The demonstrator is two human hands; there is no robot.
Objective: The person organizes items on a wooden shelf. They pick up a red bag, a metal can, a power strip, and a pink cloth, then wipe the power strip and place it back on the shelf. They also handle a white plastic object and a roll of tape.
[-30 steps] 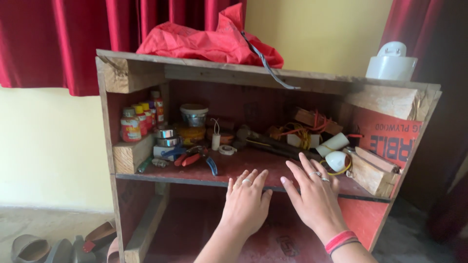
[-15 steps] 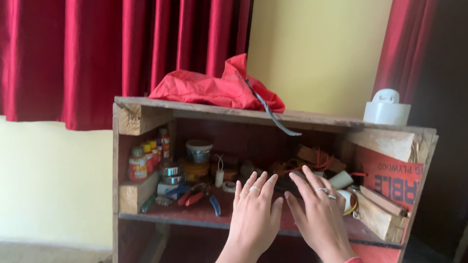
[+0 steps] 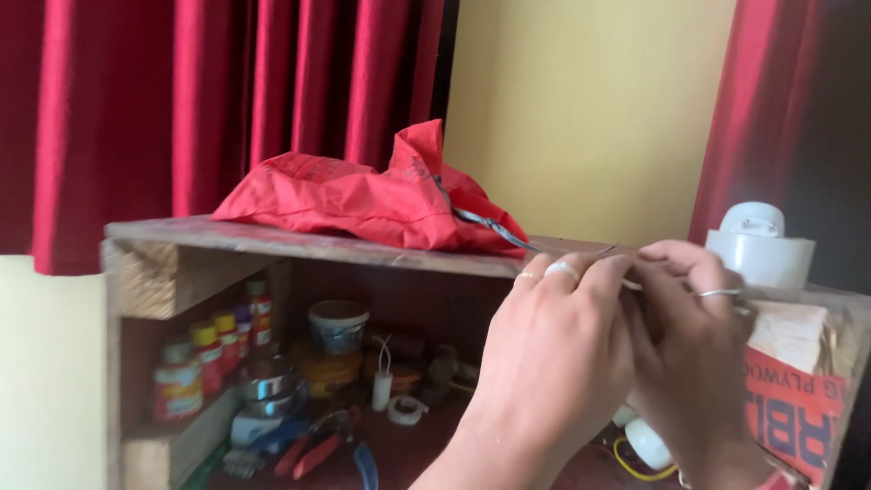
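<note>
At centre right of the frame my left hand [image 3: 558,340] and right hand [image 3: 694,331], backs to the camera, pinch closed on a thin grey wire [image 3: 508,234] running up-left across the wooden shelf top [image 3: 272,240] to the crumpled red plastic bag [image 3: 363,195]

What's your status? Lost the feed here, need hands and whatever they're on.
Left hand and right hand raised together at shelf top edge, pinching thin wire. Wire runs under red bag. White holder close by.
</note>
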